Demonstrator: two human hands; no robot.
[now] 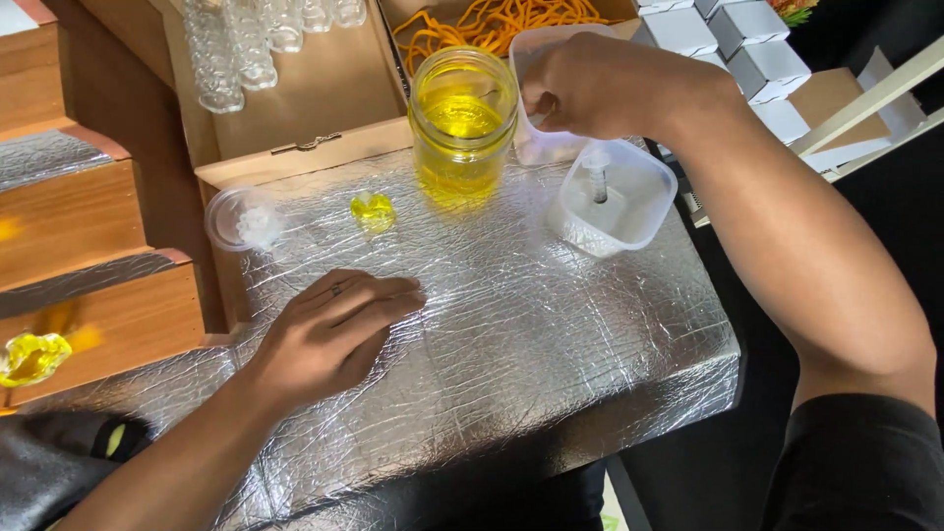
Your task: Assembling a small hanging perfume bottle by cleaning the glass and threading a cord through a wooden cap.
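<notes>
My left hand (329,329) lies flat, fingers together, on the foil-covered table (551,324) and holds nothing. My right hand (600,84) reaches over the far side, fingers curled at the rim of a clear plastic tub (536,147); what it pinches is hidden. A glass jar (462,123) of yellow liquid stands just left of that hand. In front of it sits a second clear tub (615,202) with a small vial upright inside. A small yellow-filled bottle (373,210) rests on the foil beyond my left hand.
A clear round lid (241,218) lies at the table's left edge. Wooden steps (88,226) rise on the left with a yellow bottle (31,356) on one. Rows of empty glass bottles (246,44), orange paper shreds (492,22) and white boxes (747,44) line the back.
</notes>
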